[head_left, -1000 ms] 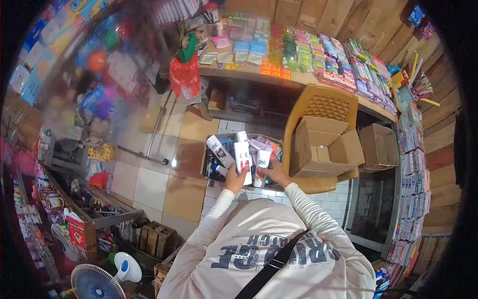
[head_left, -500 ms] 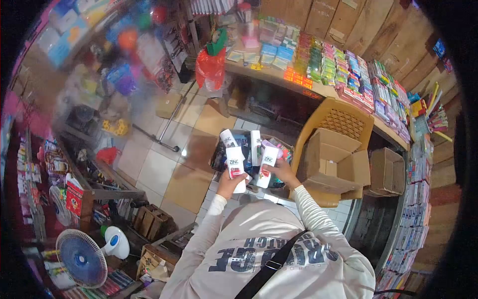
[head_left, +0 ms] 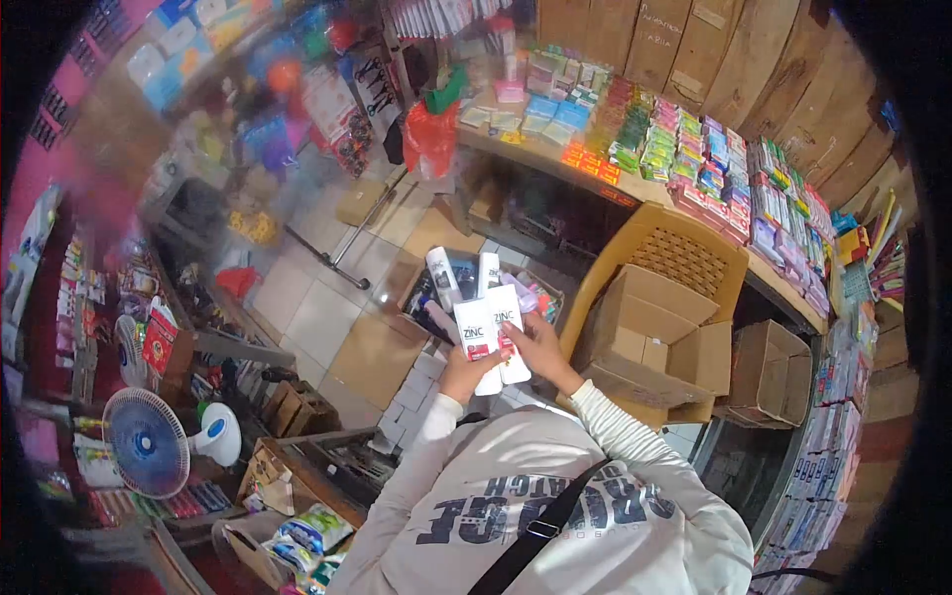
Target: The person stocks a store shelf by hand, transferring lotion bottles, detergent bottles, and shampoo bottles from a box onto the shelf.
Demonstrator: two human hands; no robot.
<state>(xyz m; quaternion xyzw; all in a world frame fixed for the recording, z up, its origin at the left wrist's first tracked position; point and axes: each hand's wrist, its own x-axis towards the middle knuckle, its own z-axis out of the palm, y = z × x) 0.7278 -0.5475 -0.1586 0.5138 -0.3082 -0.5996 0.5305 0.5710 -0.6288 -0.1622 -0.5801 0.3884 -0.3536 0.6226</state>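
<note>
A long wooden bench (head_left: 635, 183) is carrying rows of bright packets along the wall. Below it, a yellow plastic chair (head_left: 674, 248) is holding an open cardboard box (head_left: 659, 337). On the tiled floor, a smaller box (head_left: 436, 297) is holding more bottles. The left hand (head_left: 461, 372) is gripping a white ZINC bottle (head_left: 475, 332), fingers curled round it. The right hand (head_left: 540, 347) is clasping a second ZINC bottle (head_left: 508, 322) just beside the first, above the floor box.

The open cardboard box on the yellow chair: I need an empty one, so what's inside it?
The open cardboard box on the yellow chair shows only bare cardboard inside. Its raised flaps cover the near corners, so those stay unseen.
</note>
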